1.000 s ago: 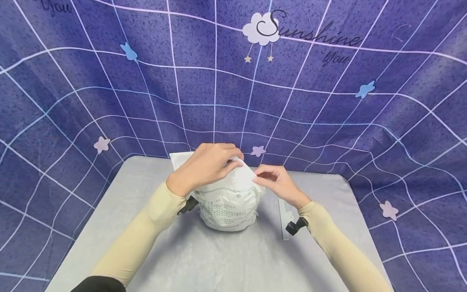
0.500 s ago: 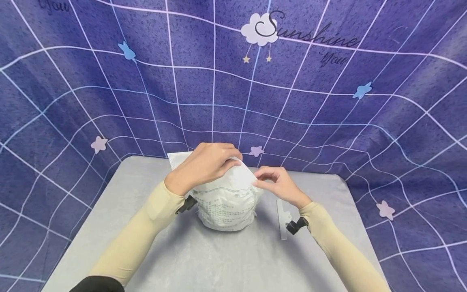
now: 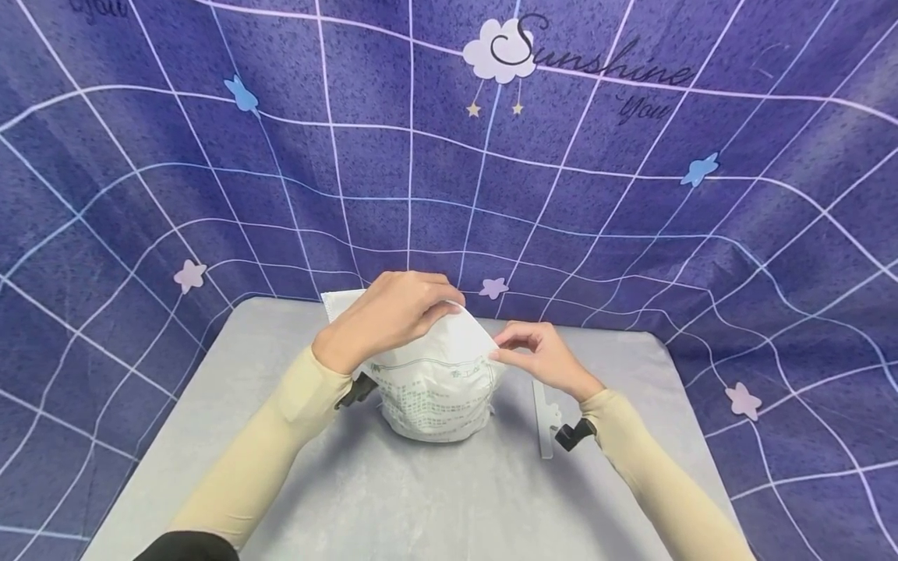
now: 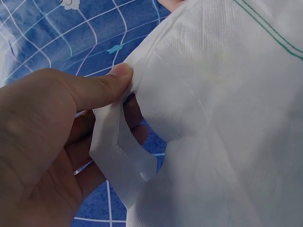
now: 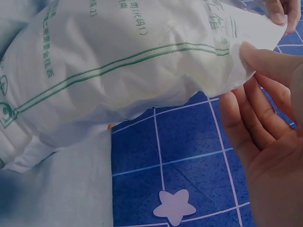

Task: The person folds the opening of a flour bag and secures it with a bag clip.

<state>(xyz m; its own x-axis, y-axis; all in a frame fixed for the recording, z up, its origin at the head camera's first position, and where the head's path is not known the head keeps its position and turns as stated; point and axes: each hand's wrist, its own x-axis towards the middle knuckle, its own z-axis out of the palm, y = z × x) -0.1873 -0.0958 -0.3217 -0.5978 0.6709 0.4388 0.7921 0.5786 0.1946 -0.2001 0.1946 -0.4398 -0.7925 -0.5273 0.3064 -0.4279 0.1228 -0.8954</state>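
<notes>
A white soft bag [image 3: 431, 397] with green print and a green double line stands bulging on the grey table, its top flattened upward. My left hand [image 3: 396, 312] grips the bag's top edge. In the left wrist view, the thumb of that left hand [image 4: 52, 109] presses on the edge, and a folded white strip [image 4: 118, 146] passes in front of its fingers. At the bag's upper right corner, my right hand [image 3: 536, 354] pinches the slanting edge. Seen from the right wrist, the right hand's thumb [image 5: 265, 56] lies on the bag's front, with the fingers behind and below.
A thin white flat piece [image 3: 543, 421] lies on the table to the right of the bag, partly behind the right wrist's black camera mount [image 3: 575, 434]. The grey table [image 3: 421, 506] backs onto a purple grid-patterned curtain [image 3: 379, 171].
My right hand has shifted slightly right and down along the bag's slanting edge. The left hand and the bag stay nearly in place.
</notes>
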